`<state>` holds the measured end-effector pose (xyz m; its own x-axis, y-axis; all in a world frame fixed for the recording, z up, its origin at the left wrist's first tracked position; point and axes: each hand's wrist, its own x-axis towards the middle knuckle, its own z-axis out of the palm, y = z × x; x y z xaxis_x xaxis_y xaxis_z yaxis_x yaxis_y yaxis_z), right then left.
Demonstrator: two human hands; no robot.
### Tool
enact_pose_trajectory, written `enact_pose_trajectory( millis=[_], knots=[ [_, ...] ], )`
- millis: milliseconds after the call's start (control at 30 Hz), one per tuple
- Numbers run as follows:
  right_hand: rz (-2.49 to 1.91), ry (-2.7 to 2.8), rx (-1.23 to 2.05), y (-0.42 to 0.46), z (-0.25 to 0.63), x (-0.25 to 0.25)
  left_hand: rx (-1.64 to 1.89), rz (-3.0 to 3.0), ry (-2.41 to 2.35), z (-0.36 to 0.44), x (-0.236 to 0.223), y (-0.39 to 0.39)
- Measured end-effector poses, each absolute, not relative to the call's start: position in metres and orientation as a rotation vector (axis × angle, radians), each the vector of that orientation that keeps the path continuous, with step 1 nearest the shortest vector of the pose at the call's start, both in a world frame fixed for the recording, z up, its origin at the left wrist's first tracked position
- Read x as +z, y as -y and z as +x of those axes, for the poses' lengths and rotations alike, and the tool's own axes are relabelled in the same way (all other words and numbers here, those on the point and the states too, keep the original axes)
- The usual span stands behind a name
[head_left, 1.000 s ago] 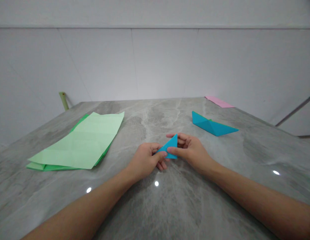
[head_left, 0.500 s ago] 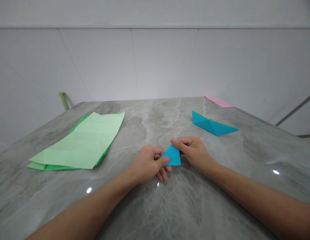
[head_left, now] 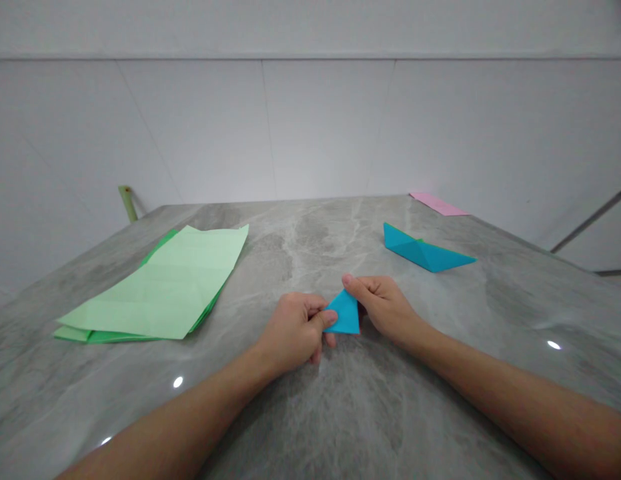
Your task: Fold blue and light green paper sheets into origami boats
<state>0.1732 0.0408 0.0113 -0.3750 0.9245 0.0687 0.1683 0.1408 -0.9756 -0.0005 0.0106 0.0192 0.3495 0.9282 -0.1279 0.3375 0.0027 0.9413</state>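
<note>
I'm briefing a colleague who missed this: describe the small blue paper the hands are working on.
On the grey marble table, two bare hands meet. Between the left hand and right hand sits a small blue folded paper triangle. Unlike the larger blue paper boat lying farther back, it is held in the fingers.

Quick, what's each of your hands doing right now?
Left hand: closed, holding the blue paper triangle.
Right hand: closed, pinching that triangle too.

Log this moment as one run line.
left hand: grip on blue paper triangle | right hand: grip on same triangle | ahead: blue origami boat
</note>
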Motion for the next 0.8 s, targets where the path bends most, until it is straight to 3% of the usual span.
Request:
enact_pose_trajectory(
  millis=[200, 400, 800],
  knots=[
    [-1.032, 1.828, 1.594, -0.037, 0.170, 0.012, 0.863, 1.499, -1.198, -0.004, 0.007, -0.017],
    [-0.997, 2.063, 1.641, -0.029, 0.168, 0.010, 0.983, 1.936, -1.443, 0.003, 0.011, -0.016],
    [-0.984, 2.080, 1.662, -0.025, 0.162, 0.016, 1.106, 1.922, -1.609, 0.009, 0.009, -0.024]
  ],
)
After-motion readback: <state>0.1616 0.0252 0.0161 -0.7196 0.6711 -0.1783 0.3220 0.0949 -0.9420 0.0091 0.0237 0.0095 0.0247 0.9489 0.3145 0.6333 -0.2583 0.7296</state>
